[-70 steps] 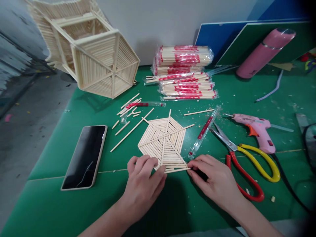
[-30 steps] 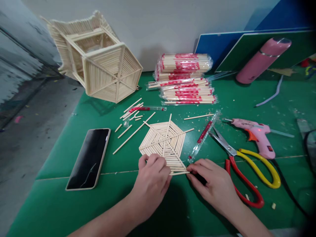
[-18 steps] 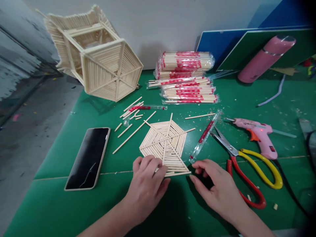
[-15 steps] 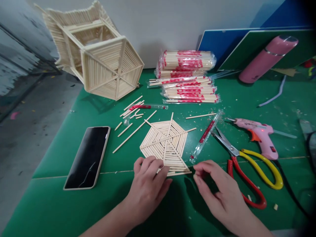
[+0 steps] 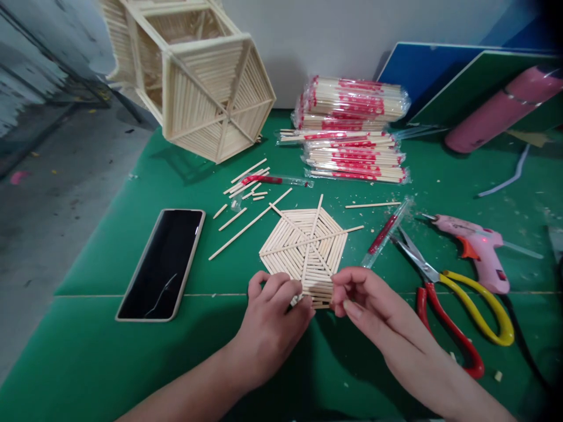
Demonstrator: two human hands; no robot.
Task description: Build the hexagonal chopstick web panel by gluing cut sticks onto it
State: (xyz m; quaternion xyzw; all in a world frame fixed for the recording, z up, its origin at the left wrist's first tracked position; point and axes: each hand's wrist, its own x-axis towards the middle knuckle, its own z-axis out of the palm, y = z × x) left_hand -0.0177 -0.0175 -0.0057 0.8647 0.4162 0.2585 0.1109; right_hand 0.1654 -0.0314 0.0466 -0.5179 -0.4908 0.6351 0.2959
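Note:
A hexagonal panel of pale wooden sticks (image 5: 303, 240) lies on the green table, laid in rings with crossing sticks on top. At its near edge, my left hand (image 5: 279, 319) has its fingers curled round a wooden stick (image 5: 321, 305), which is partly hidden. My right hand (image 5: 373, 310) is closed at the panel's near right corner, fingertips touching the sticks; what they pinch, if anything, is hidden. Loose sticks (image 5: 250, 224) lie left of the panel, and one stick (image 5: 373, 205) lies to its right.
A lantern-like stick structure (image 5: 220, 99) stands at back left, near wrapped chopstick bundles (image 5: 356, 129). A phone (image 5: 160, 264) lies left. At right are scissors (image 5: 433, 275), a pink glue gun (image 5: 479, 240), a red-wrapped packet (image 5: 385, 231) and a pink bottle (image 5: 501, 111).
My right hand has moved left onto the panel's near right corner, where it was apart before. My left hand stays at the near edge. The whole view has shifted slightly.

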